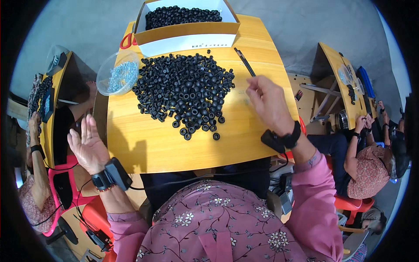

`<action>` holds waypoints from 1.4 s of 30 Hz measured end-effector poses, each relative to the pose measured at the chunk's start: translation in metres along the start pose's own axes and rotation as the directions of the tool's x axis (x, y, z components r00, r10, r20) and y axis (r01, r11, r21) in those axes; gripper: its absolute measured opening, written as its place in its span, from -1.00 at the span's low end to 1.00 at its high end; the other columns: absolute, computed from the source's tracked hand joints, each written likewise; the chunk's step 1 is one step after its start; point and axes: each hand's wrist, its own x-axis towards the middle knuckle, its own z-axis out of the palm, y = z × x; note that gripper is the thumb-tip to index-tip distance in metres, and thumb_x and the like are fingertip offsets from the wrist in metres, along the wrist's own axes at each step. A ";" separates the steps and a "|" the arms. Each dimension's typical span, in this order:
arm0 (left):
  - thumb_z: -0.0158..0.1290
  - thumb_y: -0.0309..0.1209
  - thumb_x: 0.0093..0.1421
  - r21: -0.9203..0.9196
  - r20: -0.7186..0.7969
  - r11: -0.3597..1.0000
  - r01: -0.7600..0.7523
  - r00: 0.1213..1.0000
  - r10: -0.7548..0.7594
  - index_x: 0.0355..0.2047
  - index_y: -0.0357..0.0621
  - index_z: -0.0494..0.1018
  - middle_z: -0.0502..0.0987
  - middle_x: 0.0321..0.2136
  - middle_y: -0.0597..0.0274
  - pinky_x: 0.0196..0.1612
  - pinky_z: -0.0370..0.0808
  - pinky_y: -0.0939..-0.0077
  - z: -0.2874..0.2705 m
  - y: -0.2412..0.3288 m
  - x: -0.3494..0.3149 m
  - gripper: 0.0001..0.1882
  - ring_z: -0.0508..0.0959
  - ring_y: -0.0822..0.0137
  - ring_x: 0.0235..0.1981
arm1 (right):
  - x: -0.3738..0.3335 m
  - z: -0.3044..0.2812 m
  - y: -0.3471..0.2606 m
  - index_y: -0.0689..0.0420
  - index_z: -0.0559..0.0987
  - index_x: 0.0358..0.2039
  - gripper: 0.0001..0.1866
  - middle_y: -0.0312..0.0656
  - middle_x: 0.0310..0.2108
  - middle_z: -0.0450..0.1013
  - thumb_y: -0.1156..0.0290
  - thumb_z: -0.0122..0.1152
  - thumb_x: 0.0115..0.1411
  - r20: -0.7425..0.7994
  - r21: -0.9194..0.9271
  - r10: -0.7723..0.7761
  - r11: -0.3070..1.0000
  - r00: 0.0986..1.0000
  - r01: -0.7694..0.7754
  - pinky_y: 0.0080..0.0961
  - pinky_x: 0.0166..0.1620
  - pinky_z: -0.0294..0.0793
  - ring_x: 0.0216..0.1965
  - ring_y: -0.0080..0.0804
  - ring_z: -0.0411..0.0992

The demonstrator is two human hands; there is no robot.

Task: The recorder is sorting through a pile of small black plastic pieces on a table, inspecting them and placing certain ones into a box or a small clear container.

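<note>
My left hand (89, 146) is raised beside the table's left edge, palm up, with its fingers stretched out and nothing in it. Over the table's right side, my right hand (271, 105) has its fingers curled in. What they may hold is hidden. A black pen (243, 61) lies just beyond it; its near end meets the hand's outline, and I cannot tell whether they touch. Small black rounded pieces with holes, like beads or caps, form a broad pile (181, 83) in the middle of the wooden table (174, 159).
A white and brown box (187, 43) with more black pieces stands at the back. At the left edge is a clear tub (104, 72) of bluish bits, near red scissors (126, 41). Cables run from my wrist straps. Other people work at side tables (336, 70).
</note>
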 end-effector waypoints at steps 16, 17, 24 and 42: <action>0.01 -0.43 0.36 0.375 0.374 0.927 -0.007 0.916 -0.144 -0.08 -0.28 0.46 0.52 -0.42 0.26 -0.37 0.41 0.64 0.042 -0.035 -0.073 -0.79 0.46 0.50 -0.45 | 0.018 0.016 0.000 0.29 0.56 -0.24 -0.85 -0.06 -0.42 0.53 0.60 0.19 0.15 0.213 0.054 -0.135 0.991 0.968 0.126 -0.46 -0.28 0.47 -0.39 -0.35 0.51; 0.01 -0.42 0.35 0.418 0.421 0.908 0.020 0.882 -0.213 -0.11 -0.27 0.47 0.51 -0.46 0.28 -0.41 0.39 0.66 0.048 -0.037 -0.085 -0.81 0.45 0.52 -0.48 | 0.012 0.019 -0.002 0.27 0.55 -0.25 -0.86 -0.03 -0.41 0.51 0.60 0.19 0.14 0.214 0.065 -0.180 0.983 0.960 0.170 -0.39 -0.27 0.47 -0.36 -0.22 0.51; 0.10 -0.41 0.31 0.615 0.541 0.773 0.156 0.630 -0.557 -0.23 -0.24 0.50 0.50 -0.50 0.40 -0.45 0.41 0.71 0.075 -0.050 -0.158 -0.86 0.47 0.60 -0.52 | -0.002 0.039 0.001 0.22 0.47 -0.22 -0.81 -0.01 -0.37 0.40 0.63 0.16 0.11 0.259 0.022 -0.315 0.947 0.913 0.321 -0.17 -0.22 0.45 -0.28 0.06 0.43; 0.16 -0.53 0.23 0.513 0.614 0.846 0.142 0.629 -0.478 0.06 -0.30 0.45 0.54 -0.19 0.24 -0.21 0.46 0.66 0.074 -0.072 -0.176 -0.62 0.48 0.56 -0.33 | -0.056 0.017 -0.032 0.23 0.50 -0.08 -0.74 -0.27 -0.36 0.55 0.33 0.19 0.32 0.540 0.700 0.140 0.472 0.830 -0.535 -0.76 -0.54 0.35 -0.49 -0.65 0.49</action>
